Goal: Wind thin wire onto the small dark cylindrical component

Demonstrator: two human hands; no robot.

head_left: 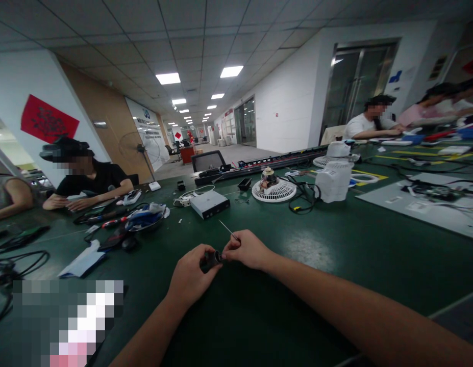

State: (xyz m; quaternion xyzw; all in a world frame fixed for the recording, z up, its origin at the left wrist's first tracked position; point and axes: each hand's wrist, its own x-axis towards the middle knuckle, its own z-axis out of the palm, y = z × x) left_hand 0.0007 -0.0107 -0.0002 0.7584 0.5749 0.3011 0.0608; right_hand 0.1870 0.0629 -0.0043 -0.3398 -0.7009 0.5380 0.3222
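My left hand is closed around a small dark cylindrical part, its open-looking end turned to the right. Close against that end, my right hand pinches with its fingertips; whatever tiny piece sits between them is too small to make out. A thin metal rod-like tool sticks out of the right hand toward the upper left, its other end hidden in the palm. Both hands are just above the green table. Beyond them lies a silver and black optical disc drive.
A white round fan grille with a motor, a white plastic housing and a small black tray stand farther back. Left are a blue cloth bundle, cables and a paper sheet. A grey panel lies right. Other people sit around the table.
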